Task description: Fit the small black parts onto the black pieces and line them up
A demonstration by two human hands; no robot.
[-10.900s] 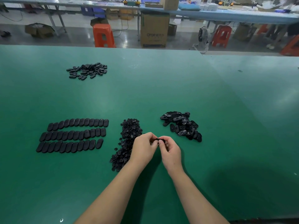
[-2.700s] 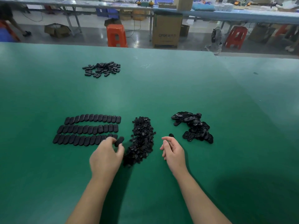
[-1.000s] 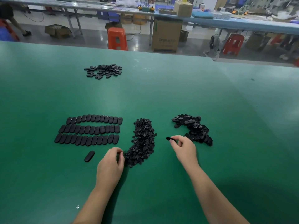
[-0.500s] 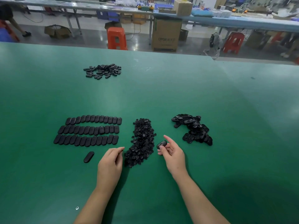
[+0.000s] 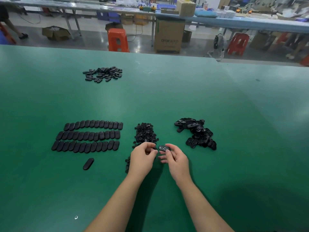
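Note:
My right hand [image 5: 175, 160] pinches a black oval piece [image 5: 164, 148] just above the green table [image 5: 184, 91]. My left hand [image 5: 143, 157] is right beside it, fingertips curled together close to the piece; a small black part seems pinched there, mostly hidden. Under and behind my left hand lies the heap of small black parts [image 5: 145, 134]. To the right sits a pile of loose black pieces [image 5: 197, 133]. On the left, three rows of lined-up pieces [image 5: 88, 137] lie flat, with one single piece [image 5: 88, 163] below them.
Another scatter of black pieces [image 5: 103, 74] lies far back on the left. Beyond the table's far edge stand an orange stool [image 5: 117, 40], a cardboard box [image 5: 168, 36] and a long blue bench. A tiny white speck [image 5: 76, 217] lies near the front edge.
My left hand has moved right from the heap's lower end to meet my right hand. The right hand has turned the oval piece toward it. Before that, a single piece was laid below the rows.

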